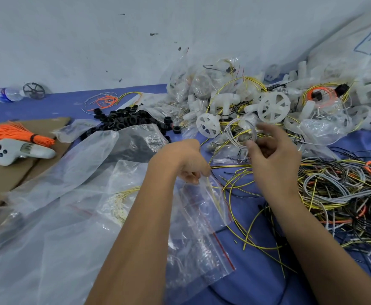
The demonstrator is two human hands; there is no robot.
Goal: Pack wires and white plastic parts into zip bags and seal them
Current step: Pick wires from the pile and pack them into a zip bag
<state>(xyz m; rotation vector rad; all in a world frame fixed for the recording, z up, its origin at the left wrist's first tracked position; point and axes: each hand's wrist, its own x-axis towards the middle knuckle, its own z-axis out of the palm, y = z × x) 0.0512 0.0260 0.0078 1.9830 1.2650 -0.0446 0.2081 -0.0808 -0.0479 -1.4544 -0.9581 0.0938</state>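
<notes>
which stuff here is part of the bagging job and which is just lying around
In the job:
zip bag, pinched by left hand
grey wire coil in right hand
white plastic wheels
wire pile

Lying about:
water bottle
grey handheld device
cardboard

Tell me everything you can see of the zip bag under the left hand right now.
The zip bag is clear, thin, crinkled plastic with a red line along its zip edge on the right. It lies slanted on the blue table, overlapping other clear bags. The left hand pinches its upper edge, and the left forearm lies across it. Yellow wires lie at its upper edge; whether any are inside, I cannot tell.
</notes>
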